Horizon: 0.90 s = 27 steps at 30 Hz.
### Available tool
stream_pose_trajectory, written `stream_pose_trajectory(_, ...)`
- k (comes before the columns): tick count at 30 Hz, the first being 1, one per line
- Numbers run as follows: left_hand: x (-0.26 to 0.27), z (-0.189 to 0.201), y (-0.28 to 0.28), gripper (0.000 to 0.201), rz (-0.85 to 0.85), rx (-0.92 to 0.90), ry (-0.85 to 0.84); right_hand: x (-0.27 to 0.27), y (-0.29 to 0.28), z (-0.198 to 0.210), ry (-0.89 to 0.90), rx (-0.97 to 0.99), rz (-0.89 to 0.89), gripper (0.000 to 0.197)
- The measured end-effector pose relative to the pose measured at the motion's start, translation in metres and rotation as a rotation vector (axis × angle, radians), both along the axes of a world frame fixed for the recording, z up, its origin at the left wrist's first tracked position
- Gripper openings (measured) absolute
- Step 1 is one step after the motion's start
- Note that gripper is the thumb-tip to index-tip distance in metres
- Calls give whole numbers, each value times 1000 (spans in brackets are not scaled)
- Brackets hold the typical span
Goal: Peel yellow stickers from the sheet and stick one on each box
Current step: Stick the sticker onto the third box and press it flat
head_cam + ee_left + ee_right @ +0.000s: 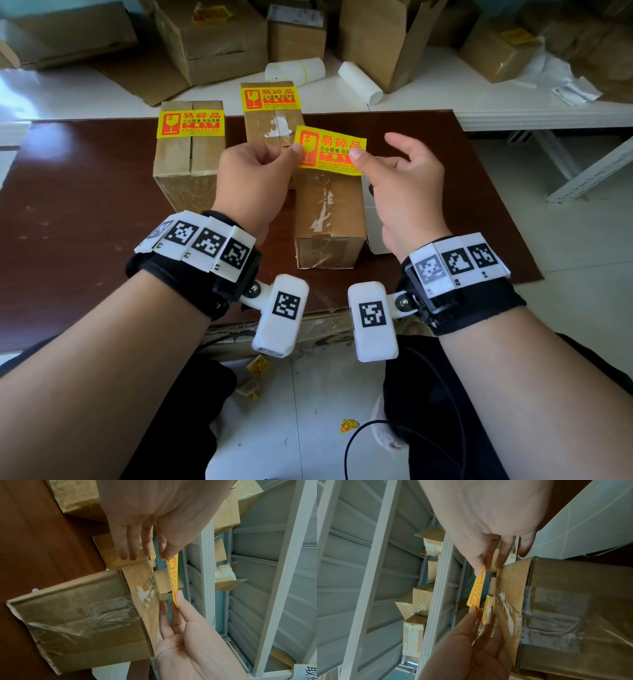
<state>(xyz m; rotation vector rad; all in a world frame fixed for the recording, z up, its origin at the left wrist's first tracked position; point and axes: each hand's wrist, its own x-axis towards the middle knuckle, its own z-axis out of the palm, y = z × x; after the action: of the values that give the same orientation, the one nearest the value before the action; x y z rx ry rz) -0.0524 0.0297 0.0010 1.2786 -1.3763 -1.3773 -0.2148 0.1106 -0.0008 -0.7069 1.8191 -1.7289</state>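
Observation:
A yellow sticker (330, 150) with red print hangs in the air between my two hands, just above the far end of a bare brown box (329, 212). My left hand (296, 150) pinches its left edge, and my right hand (356, 157) pinches its lower right edge with the other fingers spread. In the left wrist view the sticker (172, 572) shows edge-on beside the box (85, 615). The right wrist view also shows the sticker (476, 588) apart from the box (573, 608). Two other boxes (188, 164) (270, 126) each carry a yellow sticker on top.
The boxes stand on a dark brown table (85, 205). Two white rolls (294, 70) (359, 82) and larger cardboard cartons (212, 41) lie on the white shelf behind. A white object (375, 219) sits right of the bare box. Sticker scraps (257, 365) lie on the floor.

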Motion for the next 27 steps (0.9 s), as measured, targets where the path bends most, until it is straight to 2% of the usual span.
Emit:
stream_pose_trajectory(6, -3, 0, 3, 27, -35, 20, -33, 0, -1, -1, 23, 9, -35, 59)
stream_pose_trajectory(9, -4, 0, 3, 27, -33, 32, -31, 0, -2, -4, 10, 16, -34, 56)
stream_pose_trajectory(17, -2, -3, 1, 28, -59, 86, -22, -1, -4, -8, 54, 66, -18, 31)
stream_pose_trajectory(27, -3, -4, 3, 29, -47, 76, -14, 0, -3, -12, 124, 106, -27, 26)
